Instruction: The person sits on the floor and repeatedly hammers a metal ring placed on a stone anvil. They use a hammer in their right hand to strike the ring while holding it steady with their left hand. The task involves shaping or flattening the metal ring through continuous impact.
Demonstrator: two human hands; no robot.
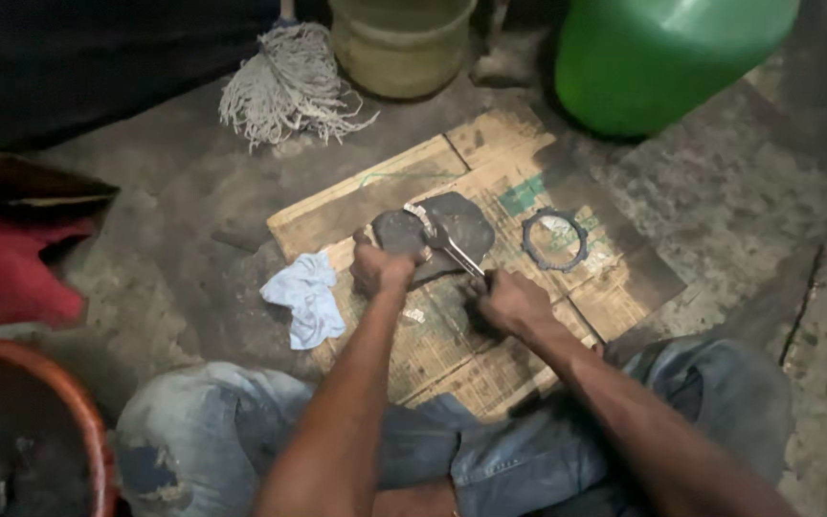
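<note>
The left hand [382, 269] is clenched: its fingers [375, 255] curl down over the near edge of a dark round disc [398, 230] and press it on the dark patch [466, 225] of the cardboard sheet [433, 345]. The right hand [509, 302] is also closed, and its fingers grasp the lower end of a metal wrench [447, 244]. The long axis of the wrench goes diagonal, from the right fingers up and to the left, and its head points to the disc, just beside the left fingers. I cannot tell if the head touches the disc or lies over it.

Beyond the right fingers, well apart from them, 1 toothed ring [554, 239] lies flat on the cardboard. To the left of the left fingers a pale blue cloth [308, 297] lies crumpled, half over the cardboard edge and half on the concrete floor [739, 201]. Between the 2 hands there is only a narrow gap. The cardboard has free surface to the right of the right fingers, until its edge near the knee in blue jeans [720, 383].

Far beyond the hands stand a mop head [284, 81], a yellowish bucket [399, 48] and a big green container [662, 57]. Far to the left of the left fingers is a red object [11, 268].
</note>
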